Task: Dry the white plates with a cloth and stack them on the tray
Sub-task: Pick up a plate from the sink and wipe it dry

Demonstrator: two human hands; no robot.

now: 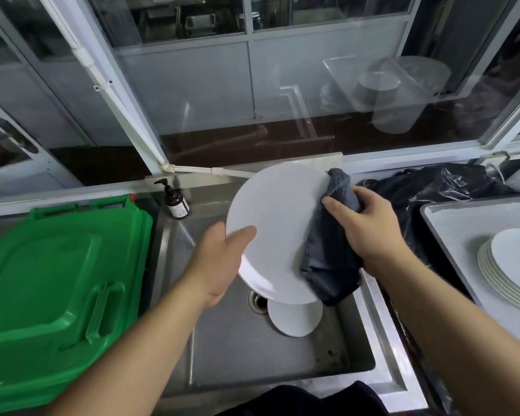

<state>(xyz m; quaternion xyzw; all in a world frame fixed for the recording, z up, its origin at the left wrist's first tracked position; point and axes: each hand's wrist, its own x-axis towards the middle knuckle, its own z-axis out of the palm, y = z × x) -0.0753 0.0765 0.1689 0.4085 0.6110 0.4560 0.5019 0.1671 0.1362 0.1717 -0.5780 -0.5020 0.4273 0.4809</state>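
Observation:
I hold a large white plate (278, 223) tilted above the steel sink (282, 352). My left hand (219, 262) grips its left rim, thumb on the face. My right hand (364, 229) grips a dark grey cloth (327, 259) and presses it against the plate's right edge; the cloth wraps over the rim and hangs down. Another white plate (296, 319) lies in the sink basin by the drain, partly hidden under the held plate. On the right, a stack of several white plates (511, 265) rests on a grey tray (463, 217).
A green plastic crate lid (54, 280) fills the counter on the left. A brown pump bottle (176, 201) stands at the sink's back left corner. A black plastic bag (439, 187) lies behind the tray. Glass windows rise behind the sink.

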